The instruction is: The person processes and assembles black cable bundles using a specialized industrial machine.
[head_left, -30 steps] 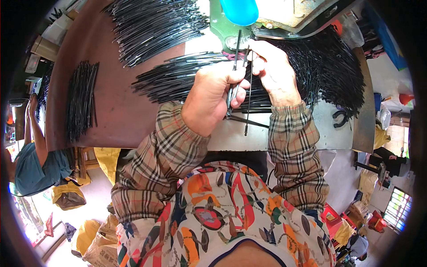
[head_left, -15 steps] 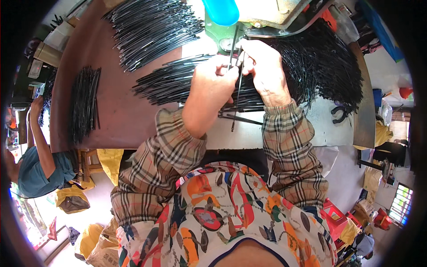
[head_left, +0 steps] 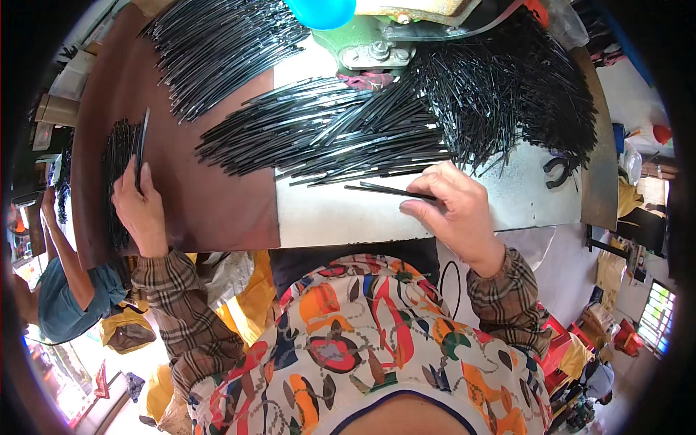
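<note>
My left hand (head_left: 139,210) is at the far left of the table, its fingers closed on a thin black strip (head_left: 144,130) that points away from me. The strip lies along the edge of a small pile of similar strips (head_left: 114,167). Near the front of the table my right hand (head_left: 457,206) pinches the right end of a pair of black strips (head_left: 377,188) between thumb and fingers. Their left ends stick out over the pale surface. Just beyond it spreads a wide heap of black strips (head_left: 290,119).
A green machine (head_left: 362,43) with a blue rounded part (head_left: 322,11) stands at the back. More strips are heaped at back left (head_left: 217,58) and back right (head_left: 536,94). Dark-handled pliers (head_left: 557,172) lie at the right. Another person's arm (head_left: 65,246) shows at far left.
My hands have moved apart from in front of the machine. The left has carried a strip to the small left pile; the right has come down to the strips near the front edge.
</note>
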Demonstrator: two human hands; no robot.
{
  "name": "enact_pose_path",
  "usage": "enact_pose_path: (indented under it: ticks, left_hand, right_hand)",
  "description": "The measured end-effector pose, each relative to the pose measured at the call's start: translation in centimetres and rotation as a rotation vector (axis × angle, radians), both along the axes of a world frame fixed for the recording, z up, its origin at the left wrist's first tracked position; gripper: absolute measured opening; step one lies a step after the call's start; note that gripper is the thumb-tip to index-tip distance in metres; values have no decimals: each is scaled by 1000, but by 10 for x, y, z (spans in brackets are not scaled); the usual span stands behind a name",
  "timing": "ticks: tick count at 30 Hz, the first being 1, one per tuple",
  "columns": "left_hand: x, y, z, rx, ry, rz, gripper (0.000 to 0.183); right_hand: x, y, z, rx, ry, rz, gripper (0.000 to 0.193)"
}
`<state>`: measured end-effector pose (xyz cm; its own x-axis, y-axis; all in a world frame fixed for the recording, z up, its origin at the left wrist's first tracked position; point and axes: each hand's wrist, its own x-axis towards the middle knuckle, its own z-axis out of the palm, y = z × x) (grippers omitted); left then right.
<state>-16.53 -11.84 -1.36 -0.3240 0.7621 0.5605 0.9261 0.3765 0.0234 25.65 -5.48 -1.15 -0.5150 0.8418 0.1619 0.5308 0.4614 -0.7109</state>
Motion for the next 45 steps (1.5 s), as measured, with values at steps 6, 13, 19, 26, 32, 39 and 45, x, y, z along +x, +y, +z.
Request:
enact_pose_path:
  ticks: [6,13,19,26,32,39,45]
  left_hand:
    - [137,4,10,13,-449,-721,22]
    - [191,14,-18,-61,-511,-923,22]
    - [192,21,-10,-113,-377,-996,21]
    - [189,20,3,43,-244,-1008,22]
    - [169,-11,0,-30,-332,-875,22]
    - [177,-16,1,-11,-684,-743,17]
    - [192,1,-6,58,-850,-799,18]
  right_hand:
    - [-4,-2,-13,101,3,9,15]
    - [-7,-6,-13,56,11,-45,12]
    - [-12,1,-5,98,-15,-30,12]
    - [-26,6,-5,-189,181,14,12]
    - [-25,14,1,123,310,-198,9]
    - [-41,11,-4,186,384,-8,16]
    - [-26,1,-9,201,128,80,12]
